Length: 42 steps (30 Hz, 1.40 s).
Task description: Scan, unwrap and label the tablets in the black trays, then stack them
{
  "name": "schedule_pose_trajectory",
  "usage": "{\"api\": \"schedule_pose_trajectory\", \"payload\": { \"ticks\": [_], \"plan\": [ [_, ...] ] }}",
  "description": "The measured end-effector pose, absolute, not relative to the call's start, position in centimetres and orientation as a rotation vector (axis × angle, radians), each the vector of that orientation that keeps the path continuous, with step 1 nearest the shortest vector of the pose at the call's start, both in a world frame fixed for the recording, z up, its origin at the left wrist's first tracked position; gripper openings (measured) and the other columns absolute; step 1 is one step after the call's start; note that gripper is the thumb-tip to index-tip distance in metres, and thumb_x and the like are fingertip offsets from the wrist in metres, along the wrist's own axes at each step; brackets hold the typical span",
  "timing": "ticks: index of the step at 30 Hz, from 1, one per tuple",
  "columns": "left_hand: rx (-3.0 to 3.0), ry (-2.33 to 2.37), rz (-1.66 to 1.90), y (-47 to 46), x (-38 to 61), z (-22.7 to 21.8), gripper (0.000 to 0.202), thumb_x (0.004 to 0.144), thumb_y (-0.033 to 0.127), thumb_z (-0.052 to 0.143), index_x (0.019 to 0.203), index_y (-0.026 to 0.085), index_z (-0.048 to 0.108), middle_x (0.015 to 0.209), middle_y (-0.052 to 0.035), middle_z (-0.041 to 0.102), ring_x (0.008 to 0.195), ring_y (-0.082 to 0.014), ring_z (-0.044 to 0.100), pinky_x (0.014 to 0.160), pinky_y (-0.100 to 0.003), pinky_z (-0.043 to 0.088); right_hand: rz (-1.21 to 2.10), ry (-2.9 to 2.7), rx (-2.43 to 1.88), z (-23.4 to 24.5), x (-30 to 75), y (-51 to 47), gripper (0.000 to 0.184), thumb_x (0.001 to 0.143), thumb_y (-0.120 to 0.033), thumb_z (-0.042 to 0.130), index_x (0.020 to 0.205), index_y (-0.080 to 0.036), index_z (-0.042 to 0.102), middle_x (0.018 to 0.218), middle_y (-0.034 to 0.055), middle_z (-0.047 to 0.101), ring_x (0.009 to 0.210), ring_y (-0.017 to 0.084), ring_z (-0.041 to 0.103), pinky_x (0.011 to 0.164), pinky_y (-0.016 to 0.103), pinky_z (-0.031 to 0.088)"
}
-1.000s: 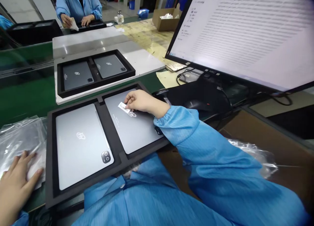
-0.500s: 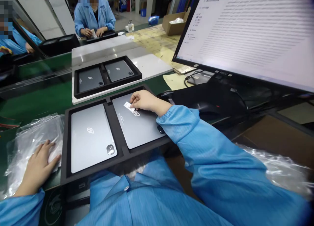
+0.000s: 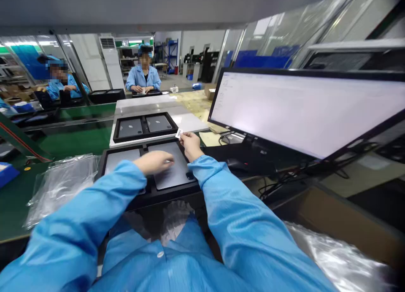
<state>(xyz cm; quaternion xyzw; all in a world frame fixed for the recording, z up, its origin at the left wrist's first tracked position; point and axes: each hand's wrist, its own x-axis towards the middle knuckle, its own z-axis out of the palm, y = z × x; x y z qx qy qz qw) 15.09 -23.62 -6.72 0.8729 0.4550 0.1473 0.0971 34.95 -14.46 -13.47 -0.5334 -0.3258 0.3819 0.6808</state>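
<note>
A black foam tray [image 3: 148, 193] lies in front of me with two grey tablets face down. My right hand [image 3: 190, 145] is raised over the far edge of the right tablet [image 3: 172, 174] and pinches a small white label [image 3: 179, 133]. My left hand [image 3: 154, 161] reaches across the tray, fingers stretched out flat over the right tablet near the divider. The left tablet [image 3: 122, 157] is partly hidden by my left sleeve.
A second black tray [image 3: 144, 126] with two tablets sits on a white board beyond. Clear plastic bags [image 3: 63, 182] lie on the green belt at left. A large monitor [image 3: 300, 110] stands at right, with cables and a mouse below. Two people in blue coats work at the far end.
The view has tilted up. My right hand lifted the label off the right tablet. My left hand left the plastic bags and moved across onto the tray.
</note>
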Motion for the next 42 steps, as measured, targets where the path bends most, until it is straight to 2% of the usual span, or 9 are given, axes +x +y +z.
{"api": "schedule_pose_trajectory", "payload": {
  "ticks": [4, 10, 15, 18, 22, 25, 32, 36, 42],
  "plan": [
    [2.629, 1.135, 0.469, -24.5, 21.6, -9.3, 0.032, 0.100, 0.044, 0.059, 0.119, 0.019, 0.065, 0.123, -0.0118, 0.063, 0.106, -0.0209, 0.062, 0.094, -0.040, 0.055, 0.831, -0.681, -1.179, -13.7, 36.4, -16.6, 0.027, 0.071, -0.027, 0.073, 0.069, -0.022, 0.047, 0.058, -0.0057, 0.051, 0.056, 0.011, 0.052, 0.054, 0.021, 0.044],
    [2.705, 0.957, 0.498, -22.9, 23.2, -10.1, 0.033, 0.099, 0.043, 0.060, 0.121, 0.018, 0.064, 0.125, -0.0121, 0.061, 0.109, -0.0222, 0.062, 0.095, -0.041, 0.054, 0.828, -0.621, -1.157, -14.9, 37.7, -18.1, 0.016, 0.072, -0.019, 0.067, 0.070, -0.020, 0.052, 0.060, -0.0036, 0.056, 0.058, 0.011, 0.055, 0.054, 0.021, 0.045],
    [2.747, 0.932, 0.633, -20.4, 20.8, -9.2, 0.034, 0.101, 0.047, 0.050, 0.101, 0.017, 0.067, 0.113, -0.0140, 0.064, 0.108, -0.0236, 0.059, 0.100, -0.043, 0.049, 0.748, -0.709, -1.272, -14.8, 37.4, -18.2, 0.013, 0.074, -0.019, 0.067, 0.073, -0.021, 0.055, 0.061, -0.0033, 0.059, 0.059, 0.014, 0.059, 0.055, 0.023, 0.046],
    [2.713, 0.873, 1.050, -19.1, 18.4, -8.9, 0.040, 0.102, 0.043, 0.036, 0.083, 0.019, 0.062, 0.095, -0.0149, 0.064, 0.100, -0.0245, 0.059, 0.095, -0.042, 0.049, 0.675, -1.146, -1.448, -14.8, 36.4, -18.5, 0.015, 0.073, -0.013, 0.070, 0.069, -0.021, 0.058, 0.063, -0.0021, 0.063, 0.062, 0.015, 0.062, 0.059, 0.024, 0.047],
    [2.664, 0.638, 1.485, -18.0, 16.8, -9.1, 0.034, 0.101, 0.038, 0.040, 0.078, 0.020, 0.059, 0.083, -0.0101, 0.065, 0.089, -0.0220, 0.062, 0.084, -0.039, 0.052, 0.445, -1.747, -1.738, -14.8, 35.1, -18.6, 0.027, 0.065, -0.002, 0.075, 0.058, -0.020, 0.056, 0.070, 0.0040, 0.069, 0.077, 0.020, 0.067, 0.069, 0.026, 0.046],
    [2.698, 0.497, 1.559, -17.9, 17.3, -9.5, 0.029, 0.100, 0.032, 0.045, 0.080, 0.019, 0.060, 0.083, -0.0085, 0.065, 0.085, -0.0206, 0.062, 0.080, -0.038, 0.052, 0.372, -1.797, -1.856, -14.7, 35.0, -18.7, 0.021, 0.069, -0.010, 0.079, 0.065, -0.020, 0.061, 0.078, 0.0056, 0.072, 0.082, 0.021, 0.067, 0.071, 0.027, 0.045],
    [2.824, 0.503, 1.031, -19.0, 20.0, -11.9, 0.022, 0.100, 0.025, 0.049, 0.104, 0.018, 0.069, 0.108, -0.0126, 0.068, 0.108, -0.0222, 0.063, 0.098, -0.039, 0.054, 0.223, -1.333, -1.625, -14.8, 36.9, -18.8, 0.009, 0.084, -0.022, 0.063, 0.075, -0.020, 0.061, 0.081, 0.0044, 0.070, 0.078, 0.019, 0.064, 0.073, 0.029, 0.046],
    [2.878, 0.585, 0.603, -20.2, 21.1, -12.9, 0.024, 0.097, 0.026, 0.052, 0.113, 0.019, 0.069, 0.116, -0.0125, 0.066, 0.103, -0.0211, 0.067, 0.092, -0.035, 0.058, 0.297, -1.162, -1.579, -14.1, 37.3, -19.1, 0.008, 0.083, -0.025, 0.058, 0.076, -0.020, 0.060, 0.080, 0.0053, 0.070, 0.078, 0.021, 0.065, 0.073, 0.031, 0.047],
    [2.954, 0.698, 0.732, -24.7, 11.9, -9.8, 0.024, 0.097, 0.024, 0.049, 0.114, 0.018, 0.066, 0.130, -0.0131, 0.064, 0.118, -0.0230, 0.064, 0.102, -0.036, 0.054, 0.143, -1.711, -1.628, -14.7, 39.7, -25.3, 0.020, 0.086, -0.037, 0.058, 0.085, -0.020, 0.067, 0.087, 0.0081, 0.072, 0.080, 0.025, 0.067, 0.072, 0.033, 0.048]
  ]
}}
